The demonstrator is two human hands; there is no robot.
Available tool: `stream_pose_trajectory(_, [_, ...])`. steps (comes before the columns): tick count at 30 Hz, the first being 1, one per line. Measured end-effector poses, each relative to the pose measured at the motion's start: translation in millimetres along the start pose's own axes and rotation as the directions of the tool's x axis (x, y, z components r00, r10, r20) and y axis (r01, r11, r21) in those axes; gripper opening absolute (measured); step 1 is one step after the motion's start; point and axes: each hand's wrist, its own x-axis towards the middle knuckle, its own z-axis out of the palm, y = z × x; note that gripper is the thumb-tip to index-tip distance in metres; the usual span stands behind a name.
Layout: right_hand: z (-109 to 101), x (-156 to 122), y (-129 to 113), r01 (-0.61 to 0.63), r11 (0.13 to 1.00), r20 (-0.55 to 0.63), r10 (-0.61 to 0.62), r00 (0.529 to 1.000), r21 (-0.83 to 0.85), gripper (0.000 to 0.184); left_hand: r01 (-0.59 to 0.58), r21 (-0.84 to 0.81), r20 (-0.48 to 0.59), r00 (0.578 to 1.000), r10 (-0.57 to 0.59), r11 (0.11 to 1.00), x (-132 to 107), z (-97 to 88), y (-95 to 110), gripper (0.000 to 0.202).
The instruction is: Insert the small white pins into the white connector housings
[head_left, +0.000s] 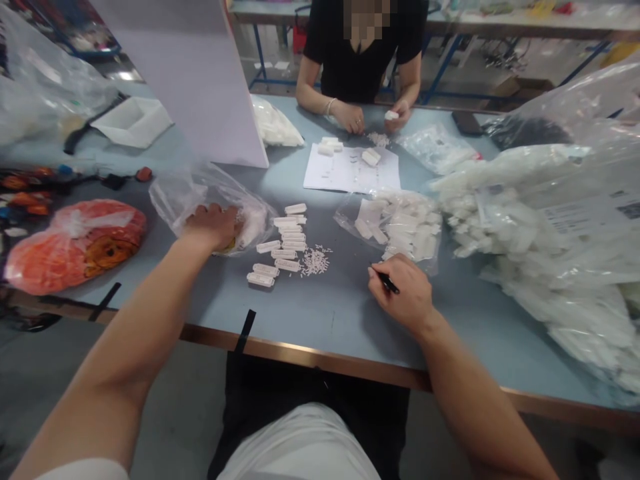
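Note:
My left hand [210, 227] lies gripping a clear plastic bag [200, 193] that holds white parts. My right hand [403, 290] is shut on a black pen [389, 283], its tip hidden by my fingers. Between my hands, on the blue-grey table [340, 327], lie several white rectangular plastic pieces [283, 250] in a loose column, next to a small heap of white pins [315, 262]. Right of them, close to my right hand, rests an open bag of white pieces [400, 223]. A printed paper sheet [350, 175] lies farther out.
A co-worker's hands [373, 119] work at the far table edge, one holding a white piece. A large bulging bag of white parts [540, 227] fills the right side. A white partition [200, 80] rises at back left, and an orange bag [75, 247] lies at left.

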Motion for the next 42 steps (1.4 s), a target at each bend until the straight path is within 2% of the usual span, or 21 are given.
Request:
stream_pose_trajectory(7, [-2.5,1.3,0.2,-0.066,0.998,0.034,0.066,0.997,-0.012,0.007,-0.084,-0.033,-0.032,0.996,0.083,0.996,-3.1,-0.7,4.0,0.048])
stream_pose_trajectory(14, [-32.9,9.8,18.9,-0.235,0.967,-0.102,0.226,0.969,-0.095,0.025,-0.085,-0.068,-0.013,0.996,0.084,0.994,6.2,1.6,-2.3,0.048])
stream_pose_trajectory(16, [-42.2,11.1,28.1,-0.274,0.957,-0.016,0.274,0.962,-0.094,0.022,-0.106,-0.072,0.012,0.994,0.108,0.992,11.8,1.8,-4.0,0.048])
stream_pose_trajectory(18, [-48.5,10.8,34.9,-0.29,0.954,0.177,0.3,0.937,-0.079,0.018,-0.125,-0.075,0.027,0.992,0.127,0.989,17.7,1.7,-4.7,0.046])
stream_pose_trajectory(20, [-51.0,9.8,36.6,-0.298,0.947,0.386,0.32,0.865,-0.117,0.016,-0.131,-0.078,0.032,0.99,0.134,0.988,22.6,1.5,-4.7,0.045])
stream_pose_trajectory(22, [-49.9,8.9,32.9,-0.277,0.934,0.519,0.355,0.777,-0.225,0.015,-0.124,-0.081,0.033,0.991,0.127,0.989,25.4,1.3,-4.4,0.046])
stream_pose_trajectory(24, [-46.6,9.1,25.7,-0.22,0.913,0.573,0.39,0.721,-0.345,0.024,-0.11,-0.081,0.033,0.993,0.113,0.991,25.8,1.0,-4.0,0.048])
stream_pose_trajectory(26, [-42.5,10.3,18.1,-0.163,0.889,0.594,0.413,0.691,-0.428,0.032,-0.089,-0.079,0.03,0.995,0.092,0.993,23.7,0.8,-3.2,0.05])
stream_pose_trajectory(28, [-39.1,11.8,12.3,-0.127,0.877,0.609,0.42,0.672,-0.464,0.029,-0.061,-0.078,0.026,0.998,0.063,0.995,20.2,0.6,-2.1,0.052])
stream_pose_trajectory(31, [-35.6,12.8,8.6,-0.113,0.893,0.631,0.393,0.669,-0.436,0.019,-0.039,-0.083,0.029,0.999,0.042,0.996,15.3,0.7,-0.6,0.052])
stream_pose_trajectory(35, [-30.9,10.9,8.4,-0.118,0.925,0.637,0.338,0.693,-0.362,0.011,-0.067,-0.087,0.037,0.997,0.07,0.994,12.9,0.8,0.3,0.048])
stream_pose_trajectory(42, [-21.6,7.7,5.9,-0.145,0.961,0.642,0.265,0.719,-0.235,0.013,-0.104,-0.043,0.022,0.994,0.105,0.994,9.8,-2.0,4.7,0.046])
